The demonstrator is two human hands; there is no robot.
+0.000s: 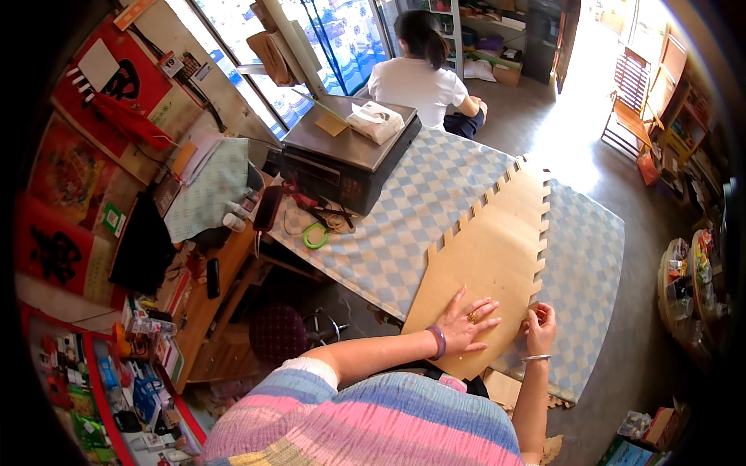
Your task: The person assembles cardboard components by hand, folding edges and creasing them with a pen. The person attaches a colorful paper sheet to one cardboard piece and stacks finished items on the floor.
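Hands [466, 322] on notched brown cardboard [489, 256]

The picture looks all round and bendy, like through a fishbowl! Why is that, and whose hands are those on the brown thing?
The camera sits on a person's head and looks down, and its very wide lens bends straight edges. The two arms coming in from the bottom are that person's own. The left hand lies flat on a brown cardboard sheet with notched edges. The right hand pinches that sheet's right edge. The sheet lies on a table with a blue checked cloth. Further back stands a grey scale with a tissue pack on top. Another person sits beyond, facing away.
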